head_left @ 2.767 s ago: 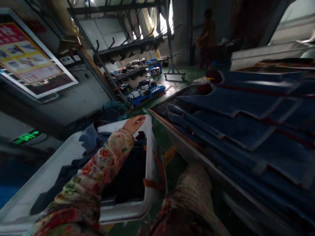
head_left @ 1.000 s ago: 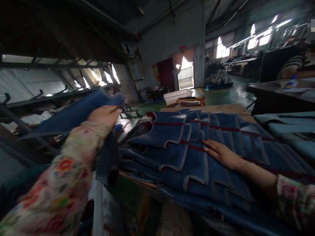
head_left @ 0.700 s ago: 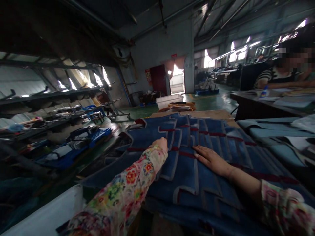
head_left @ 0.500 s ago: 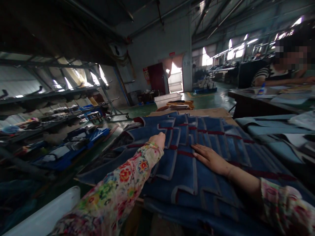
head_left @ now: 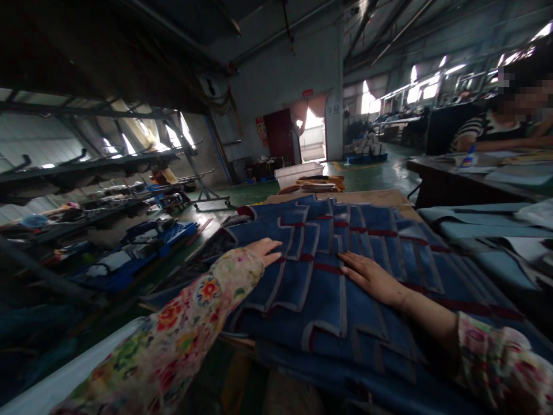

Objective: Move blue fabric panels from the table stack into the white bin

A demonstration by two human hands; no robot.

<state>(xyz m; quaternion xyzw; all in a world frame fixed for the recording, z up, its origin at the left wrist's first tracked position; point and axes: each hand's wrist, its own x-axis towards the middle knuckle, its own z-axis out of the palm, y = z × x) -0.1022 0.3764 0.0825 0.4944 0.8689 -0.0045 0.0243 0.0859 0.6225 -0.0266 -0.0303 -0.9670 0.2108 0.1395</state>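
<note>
Our left hand (head_left: pixel 264 249) and right hand (head_left: pixel 372 278) flat on the overlapping blue fabric pieces (head_left: pixel 328 271), fingers spread, holding nothing, desk (head_left: pixel 380 197) underneath

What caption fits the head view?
Left hand and right hand lie flat on overlapping blue fabric pieces stacked on a workshop table.

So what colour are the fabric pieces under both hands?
Blue fabric pieces with grey edging and dark red strips, seen in the head view.

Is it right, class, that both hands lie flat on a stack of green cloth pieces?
Not quite. In the head view, the left hand and right hand lie flat on the cloth pieces, but these are blue, not green.
</note>
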